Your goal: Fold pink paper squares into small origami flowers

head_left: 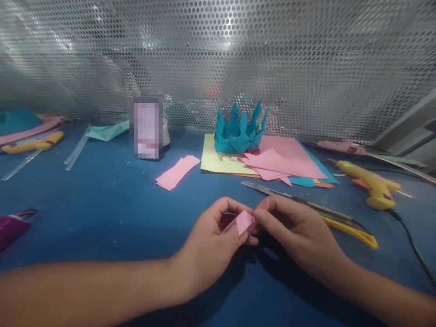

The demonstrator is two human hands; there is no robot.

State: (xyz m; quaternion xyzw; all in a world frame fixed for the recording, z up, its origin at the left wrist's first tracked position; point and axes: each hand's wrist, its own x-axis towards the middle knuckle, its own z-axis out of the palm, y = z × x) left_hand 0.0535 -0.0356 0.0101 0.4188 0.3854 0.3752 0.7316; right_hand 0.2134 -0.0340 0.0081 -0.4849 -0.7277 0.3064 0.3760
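Observation:
A small folded piece of pink paper (244, 222) is between my two hands, above the blue table. My left hand (216, 236) is closed around it, thumb along the near side. The fingertips of my right hand (296, 227) pinch its right end and cover that part. Just beyond my right hand lies a box cutter (265, 188) with its blade out, pointing left. A fan of pink paper strips (177, 172) rests on the table past my left hand. Farther back, a teal folded-paper crown (240, 131) stands on sheets of coloured paper.
Pink sheets (293, 156) lie by the crown. At right are yellow-handled scissors (354, 234), a yellow glue gun (378, 181) with a black cord, and a pink glue gun (340, 146). Another yellow glue gun (37, 143) and glue sticks (77, 150) lie left. Perforated metal (190, 54) backs the table.

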